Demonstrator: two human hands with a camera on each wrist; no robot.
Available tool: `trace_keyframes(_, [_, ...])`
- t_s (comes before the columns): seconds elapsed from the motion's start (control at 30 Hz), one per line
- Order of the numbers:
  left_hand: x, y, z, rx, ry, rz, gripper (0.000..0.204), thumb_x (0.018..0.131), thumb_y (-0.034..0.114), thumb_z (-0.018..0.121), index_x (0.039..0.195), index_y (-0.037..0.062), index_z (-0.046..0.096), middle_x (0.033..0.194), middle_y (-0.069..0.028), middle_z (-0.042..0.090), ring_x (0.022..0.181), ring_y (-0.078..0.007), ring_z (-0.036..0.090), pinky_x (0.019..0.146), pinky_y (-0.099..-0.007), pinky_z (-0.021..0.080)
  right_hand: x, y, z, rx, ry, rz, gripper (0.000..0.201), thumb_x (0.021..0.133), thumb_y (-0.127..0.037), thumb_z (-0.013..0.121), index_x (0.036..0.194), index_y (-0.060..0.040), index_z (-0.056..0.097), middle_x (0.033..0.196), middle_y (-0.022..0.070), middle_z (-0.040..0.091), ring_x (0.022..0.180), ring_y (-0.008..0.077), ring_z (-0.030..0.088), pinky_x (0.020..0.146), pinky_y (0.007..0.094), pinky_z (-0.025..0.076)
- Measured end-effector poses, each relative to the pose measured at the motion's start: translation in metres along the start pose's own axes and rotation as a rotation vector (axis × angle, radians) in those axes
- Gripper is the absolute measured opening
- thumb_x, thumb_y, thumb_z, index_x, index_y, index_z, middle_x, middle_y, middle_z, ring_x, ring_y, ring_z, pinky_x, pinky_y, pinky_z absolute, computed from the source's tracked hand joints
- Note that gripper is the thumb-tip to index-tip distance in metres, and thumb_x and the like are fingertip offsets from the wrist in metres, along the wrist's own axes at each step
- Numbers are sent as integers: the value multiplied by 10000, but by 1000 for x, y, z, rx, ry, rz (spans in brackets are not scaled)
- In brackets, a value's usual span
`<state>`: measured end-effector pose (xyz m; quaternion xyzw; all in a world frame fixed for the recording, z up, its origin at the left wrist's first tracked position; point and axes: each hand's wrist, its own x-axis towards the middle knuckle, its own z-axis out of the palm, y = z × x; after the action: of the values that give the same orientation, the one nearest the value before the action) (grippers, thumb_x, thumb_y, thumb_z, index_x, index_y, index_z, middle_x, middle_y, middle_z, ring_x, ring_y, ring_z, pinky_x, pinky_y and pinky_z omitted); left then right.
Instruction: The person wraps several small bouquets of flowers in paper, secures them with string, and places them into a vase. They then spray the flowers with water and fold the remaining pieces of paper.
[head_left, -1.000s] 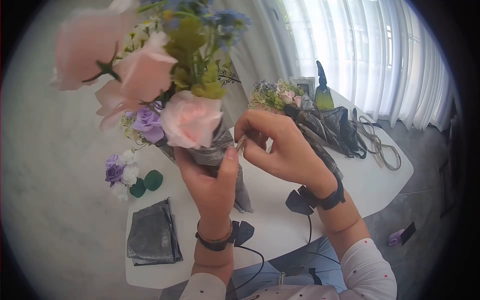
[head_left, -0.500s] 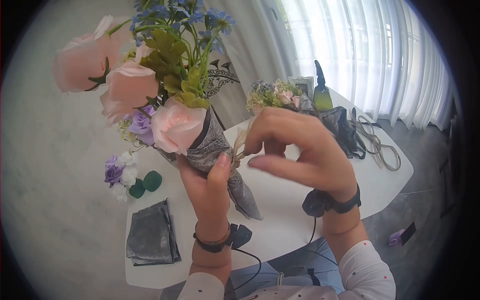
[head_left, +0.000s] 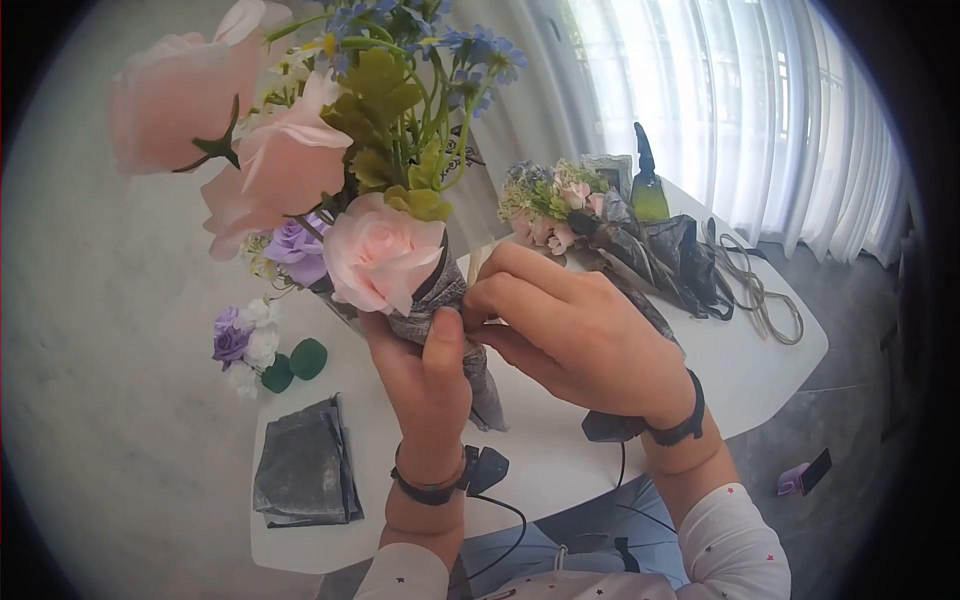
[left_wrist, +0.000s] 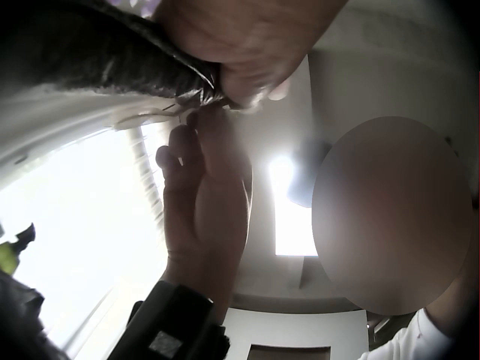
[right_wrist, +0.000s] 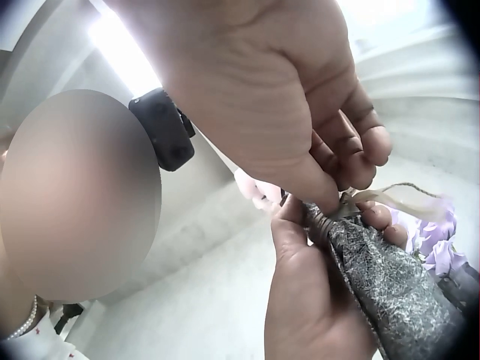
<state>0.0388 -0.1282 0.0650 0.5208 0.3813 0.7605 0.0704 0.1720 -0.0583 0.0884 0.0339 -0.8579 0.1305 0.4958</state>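
Both hands (head_left: pixel 422 395) (head_left: pixel 590 335) curled: left round bouquet's grey wrapping (head_left: pixel 440 300), right pinching twine (right_wrist: pixel 394 196) there.

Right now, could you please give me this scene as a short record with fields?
left hand: grips the grey wrap
right hand: pinches twine at the wrap
in the wrap: pink roses, purple rose, blue flowers
table, left: folded dark sheets
table, far right: second bouquet, green bottle, coiled cord
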Motion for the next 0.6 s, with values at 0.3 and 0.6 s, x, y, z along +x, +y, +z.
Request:
trace_keyframes(0.3, [2,4,-7,19,31,-54,536,896,273,499,1321,-19,352,1123,-110,533,974,-172,550,849,-303,439,3,1,7,-135,42,-118,223,696,-8,680,882,-44,562,840,55,523,610,218,571,506,313,464])
trace_keyframes(0.6, [3,1,-5,15,22,-44,526,892,271,496,1309,-21,365,1124,-109,537,958,-179,559,835,-300,448,1,-2,3,-145,-15,-84,164,752,-80,585,864,-20,481,855,90,453,639,231,573,511,345,452])
